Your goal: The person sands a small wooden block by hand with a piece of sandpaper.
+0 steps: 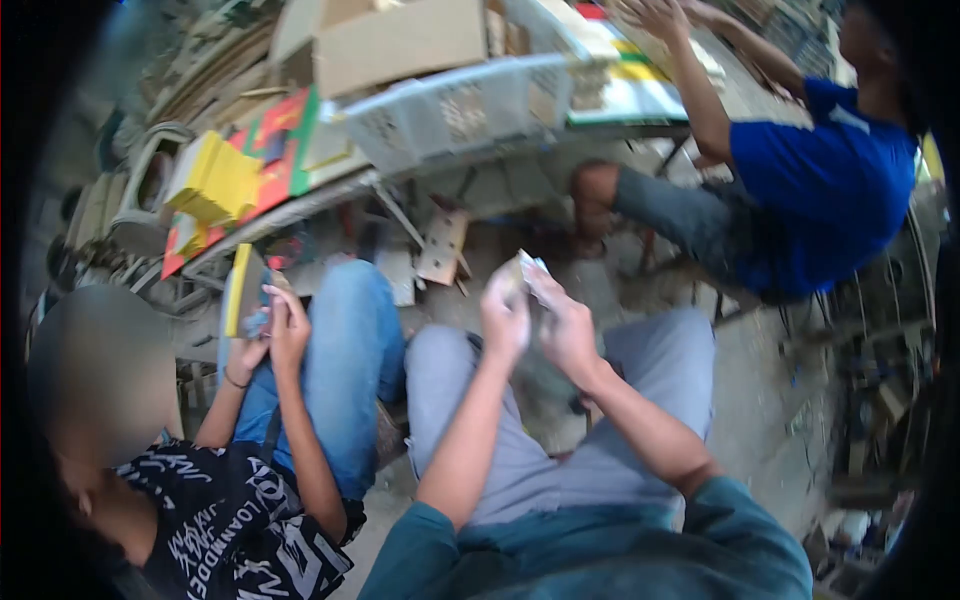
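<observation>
My left hand (507, 318) and my right hand (567, 330) meet in front of me, above the gap between my knees. Both are closed, fingertips together around a small pale piece (524, 262) with tan and whitish parts. Motion blurs it and the fingers cover most of it, so I cannot tell what kind of thing it is.
To my left a seated person (270, 480) holds a yellow-edged block (239, 290). Another person in a blue shirt (820, 190) sits at the far right. Ahead, a table (350, 185) bears a clear plastic crate (460, 110), a cardboard box (400, 45) and yellow pieces (213, 180).
</observation>
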`<state>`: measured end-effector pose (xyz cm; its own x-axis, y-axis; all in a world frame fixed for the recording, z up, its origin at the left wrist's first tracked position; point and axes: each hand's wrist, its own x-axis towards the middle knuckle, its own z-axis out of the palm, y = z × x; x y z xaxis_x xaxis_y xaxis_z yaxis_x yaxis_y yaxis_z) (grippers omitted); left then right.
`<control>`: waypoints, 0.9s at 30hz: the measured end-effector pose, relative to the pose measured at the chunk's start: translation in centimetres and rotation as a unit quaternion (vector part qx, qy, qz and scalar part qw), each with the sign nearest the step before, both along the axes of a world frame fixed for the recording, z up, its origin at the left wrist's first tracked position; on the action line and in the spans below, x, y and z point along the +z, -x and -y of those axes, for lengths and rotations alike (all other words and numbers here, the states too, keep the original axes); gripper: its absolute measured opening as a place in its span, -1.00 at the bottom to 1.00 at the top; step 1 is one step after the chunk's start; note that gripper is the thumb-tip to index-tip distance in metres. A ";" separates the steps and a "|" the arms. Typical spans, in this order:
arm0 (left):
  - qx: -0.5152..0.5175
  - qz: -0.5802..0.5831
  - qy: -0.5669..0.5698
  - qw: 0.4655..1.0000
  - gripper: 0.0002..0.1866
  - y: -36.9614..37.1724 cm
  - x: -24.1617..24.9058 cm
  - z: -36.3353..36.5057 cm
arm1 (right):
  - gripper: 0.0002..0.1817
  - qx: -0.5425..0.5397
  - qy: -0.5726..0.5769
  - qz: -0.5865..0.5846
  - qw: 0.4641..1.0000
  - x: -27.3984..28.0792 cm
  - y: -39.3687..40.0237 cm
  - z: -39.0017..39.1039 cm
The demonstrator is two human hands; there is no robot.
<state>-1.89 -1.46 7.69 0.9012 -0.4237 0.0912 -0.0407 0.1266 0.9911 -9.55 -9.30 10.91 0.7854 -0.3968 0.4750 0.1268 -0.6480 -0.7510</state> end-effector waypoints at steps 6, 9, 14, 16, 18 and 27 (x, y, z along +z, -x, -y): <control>-0.124 -0.108 0.100 0.981 -0.54 0.1 1.3 -0.9 | -0.45 -0.089 0.030 -0.018 0.995 -0.9 -2.0 5.4; -0.105 -0.096 0.104 0.984 -0.50 -0.3 1.5 -1.1 | -0.43 -0.013 0.025 0.032 0.999 1.2 -0.4 2.4; -0.168 -0.114 0.142 0.969 -0.46 0.3 2.9 -1.2 | -0.46 -0.074 0.017 -0.039 0.996 0.1 -1.6 5.3; -0.158 -0.107 0.136 0.972 -0.46 0.0 2.8 -1.3 | -0.47 -0.089 -0.023 -0.006 0.996 1.4 -1.4 5.7; -0.173 -0.061 0.079 0.980 -0.47 -0.4 2.9 -1.4 | -0.46 -0.033 -0.106 0.001 0.994 3.0 -0.2 4.3; -0.217 -0.054 0.056 0.973 -0.55 -0.7 3.2 -1.9 | -0.53 0.073 -0.255 -0.133 0.955 2.1 1.0 5.6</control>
